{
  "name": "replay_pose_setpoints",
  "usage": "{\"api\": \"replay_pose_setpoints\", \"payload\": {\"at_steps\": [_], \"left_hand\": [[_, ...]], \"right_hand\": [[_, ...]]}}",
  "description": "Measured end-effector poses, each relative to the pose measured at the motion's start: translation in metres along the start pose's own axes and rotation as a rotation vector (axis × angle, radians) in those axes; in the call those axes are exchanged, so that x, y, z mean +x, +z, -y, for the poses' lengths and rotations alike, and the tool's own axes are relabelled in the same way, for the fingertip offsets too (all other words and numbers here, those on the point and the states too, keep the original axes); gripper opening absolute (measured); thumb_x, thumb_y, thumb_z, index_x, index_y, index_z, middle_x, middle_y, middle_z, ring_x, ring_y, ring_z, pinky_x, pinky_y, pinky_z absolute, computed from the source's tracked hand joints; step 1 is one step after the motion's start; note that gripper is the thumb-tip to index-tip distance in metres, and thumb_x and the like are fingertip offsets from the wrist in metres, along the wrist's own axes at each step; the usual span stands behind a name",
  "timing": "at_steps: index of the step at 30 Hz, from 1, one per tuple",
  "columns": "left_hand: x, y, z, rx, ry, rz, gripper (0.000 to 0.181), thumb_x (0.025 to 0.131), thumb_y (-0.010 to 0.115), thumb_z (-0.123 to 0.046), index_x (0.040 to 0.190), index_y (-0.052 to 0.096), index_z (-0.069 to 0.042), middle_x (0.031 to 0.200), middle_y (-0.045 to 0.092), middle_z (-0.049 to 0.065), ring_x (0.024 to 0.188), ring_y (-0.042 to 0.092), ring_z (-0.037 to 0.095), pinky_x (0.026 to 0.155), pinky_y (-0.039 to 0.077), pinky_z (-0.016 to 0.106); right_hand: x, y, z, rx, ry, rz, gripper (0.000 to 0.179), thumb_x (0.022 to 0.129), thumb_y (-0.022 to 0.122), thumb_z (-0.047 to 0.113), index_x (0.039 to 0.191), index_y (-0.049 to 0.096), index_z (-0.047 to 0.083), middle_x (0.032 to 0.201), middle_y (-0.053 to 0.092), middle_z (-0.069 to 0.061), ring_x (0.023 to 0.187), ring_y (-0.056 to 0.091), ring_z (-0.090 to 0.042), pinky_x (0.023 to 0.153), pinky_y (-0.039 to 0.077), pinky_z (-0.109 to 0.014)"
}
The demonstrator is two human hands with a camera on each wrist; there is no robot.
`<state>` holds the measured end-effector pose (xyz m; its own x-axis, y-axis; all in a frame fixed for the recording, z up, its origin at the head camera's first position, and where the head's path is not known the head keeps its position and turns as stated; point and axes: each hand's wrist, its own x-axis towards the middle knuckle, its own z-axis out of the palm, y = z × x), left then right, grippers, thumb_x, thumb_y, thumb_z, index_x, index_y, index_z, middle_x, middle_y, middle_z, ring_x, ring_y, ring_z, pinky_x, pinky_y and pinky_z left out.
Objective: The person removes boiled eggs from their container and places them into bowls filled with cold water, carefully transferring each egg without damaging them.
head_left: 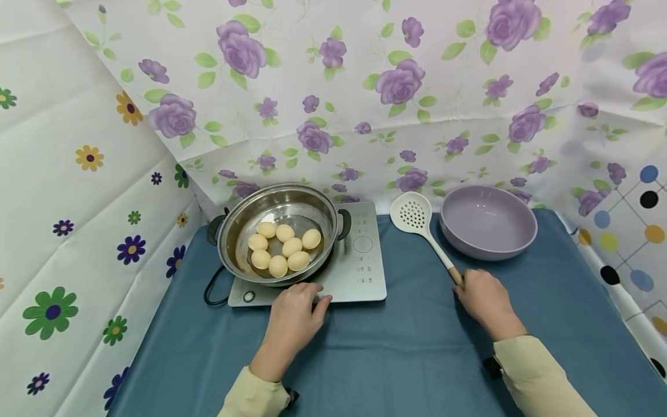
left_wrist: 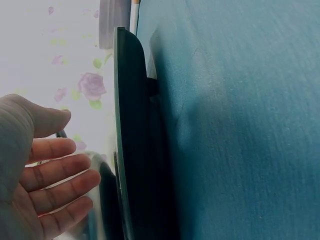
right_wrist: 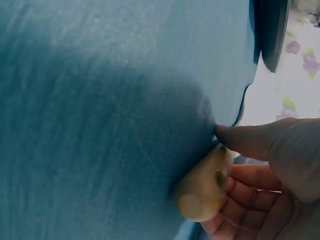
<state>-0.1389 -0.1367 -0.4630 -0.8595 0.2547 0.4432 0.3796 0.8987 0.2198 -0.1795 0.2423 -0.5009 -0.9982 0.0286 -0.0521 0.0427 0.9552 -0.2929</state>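
A white skimmer with holes in its round head lies on the blue cloth, its wooden handle end towards me. My right hand grips that wooden end between thumb and fingers. My left hand is at the front edge of the induction cooker, fingers relaxed and apart in the left wrist view, with nothing in them. Just beyond it a steel pot with black side handles sits on the cooker. Several pale brown eggs rest inside the pot, in what looks like clear water.
To the right of the skimmer head stands a round lilac bowl. A black cord loops out at the cooker's left. Blue cloth covers the table. Flowered sheets hang close behind and at the sides.
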Motion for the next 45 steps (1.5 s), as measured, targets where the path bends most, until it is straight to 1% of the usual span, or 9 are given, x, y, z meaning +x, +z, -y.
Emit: {"api": "replay_pose_setpoints", "payload": {"at_steps": [5, 9, 14, 17, 21, 30, 37, 40, 45], "left_hand": [[-0.002, 0.001, 0.003, 0.007, -0.006, 0.025, 0.024, 0.085, 0.064, -0.038, 0.095, 0.071, -0.017, 0.086, 0.07, -0.002, 0.074, 0.065, 0.015, 0.065, 0.052, 0.032], [-0.003, 0.002, 0.005, 0.014, -0.008, 0.042, 0.024, 0.085, 0.065, -0.038, 0.094, 0.071, -0.017, 0.086, 0.07, -0.003, 0.074, 0.064, 0.014, 0.066, 0.052, 0.032], [-0.004, 0.001, 0.007, 0.027, -0.015, 0.054, 0.023, 0.085, 0.064, -0.039, 0.093, 0.071, -0.018, 0.086, 0.07, -0.003, 0.074, 0.064, 0.014, 0.066, 0.052, 0.032], [-0.004, 0.001, 0.009, 0.03, -0.019, 0.057, 0.023, 0.085, 0.065, -0.038, 0.093, 0.071, -0.018, 0.085, 0.069, -0.003, 0.074, 0.064, 0.013, 0.066, 0.052, 0.032], [-0.005, 0.002, 0.01, 0.03, -0.018, 0.058, 0.022, 0.084, 0.066, -0.037, 0.093, 0.071, -0.017, 0.084, 0.069, -0.003, 0.074, 0.064, 0.014, 0.066, 0.052, 0.032], [-0.006, 0.0, 0.01, 0.044, -0.02, 0.066, 0.022, 0.084, 0.066, -0.038, 0.093, 0.071, -0.018, 0.084, 0.069, -0.003, 0.075, 0.064, 0.014, 0.067, 0.052, 0.033], [-0.006, 0.0, 0.009, 0.05, -0.014, 0.082, 0.022, 0.084, 0.065, -0.038, 0.092, 0.071, -0.019, 0.085, 0.069, -0.004, 0.076, 0.064, 0.015, 0.068, 0.052, 0.034], [-0.007, 0.0, 0.009, 0.053, -0.016, 0.089, 0.022, 0.084, 0.065, -0.039, 0.092, 0.07, -0.019, 0.085, 0.069, -0.004, 0.076, 0.064, 0.015, 0.069, 0.052, 0.034], [-0.008, -0.003, 0.01, 0.064, -0.018, 0.11, 0.022, 0.085, 0.064, -0.039, 0.092, 0.07, -0.019, 0.084, 0.069, -0.004, 0.075, 0.064, 0.015, 0.068, 0.051, 0.035]], "right_hand": [[0.004, 0.005, -0.001, -0.045, -0.007, -0.014, 0.017, 0.087, 0.059, 0.017, 0.082, 0.061, 0.001, 0.071, 0.053, -0.013, 0.057, 0.05, -0.025, 0.051, 0.041, -0.042], [0.006, 0.005, -0.001, -0.051, -0.012, -0.025, 0.017, 0.086, 0.053, 0.011, 0.085, 0.057, -0.006, 0.074, 0.052, -0.017, 0.059, 0.052, -0.028, 0.055, 0.044, -0.047], [0.009, 0.004, -0.002, 0.009, 0.054, 0.022, 0.02, 0.084, 0.051, 0.007, 0.094, 0.049, -0.01, 0.078, 0.053, -0.023, 0.064, 0.055, -0.032, 0.057, 0.045, -0.046], [0.012, 0.003, -0.002, 0.035, 0.087, 0.061, 0.023, 0.088, 0.049, 0.012, 0.098, 0.048, -0.009, 0.08, 0.054, -0.025, 0.064, 0.055, -0.031, 0.054, 0.044, -0.043], [0.014, 0.001, -0.002, 0.042, 0.096, 0.082, 0.029, 0.096, 0.043, 0.02, 0.099, 0.051, -0.007, 0.08, 0.057, -0.025, 0.061, 0.054, -0.029, 0.051, 0.041, -0.039], [0.008, -0.008, 0.001, 0.043, 0.074, 0.077, 0.032, 0.097, 0.043, 0.024, 0.11, 0.052, -0.004, 0.085, 0.06, -0.023, 0.064, 0.054, -0.029, 0.054, 0.04, -0.041], [0.006, -0.016, 0.003, 0.031, 0.1, 0.099, 0.036, 0.097, 0.04, 0.025, 0.104, 0.053, -0.008, 0.081, 0.058, -0.024, 0.061, 0.053, -0.028, 0.051, 0.04, -0.039], [0.003, -0.02, 0.003, 0.01, 0.092, 0.094, 0.034, 0.096, 0.042, 0.023, 0.102, 0.055, -0.007, 0.077, 0.058, -0.021, 0.058, 0.052, -0.027, 0.049, 0.039, -0.038], [-0.003, -0.026, 0.002, -0.006, 0.065, 0.118, 0.027, 0.093, 0.047, 0.018, 0.102, 0.056, -0.007, 0.073, 0.056, -0.015, 0.055, 0.049, -0.025, 0.046, 0.036, -0.034]]}}
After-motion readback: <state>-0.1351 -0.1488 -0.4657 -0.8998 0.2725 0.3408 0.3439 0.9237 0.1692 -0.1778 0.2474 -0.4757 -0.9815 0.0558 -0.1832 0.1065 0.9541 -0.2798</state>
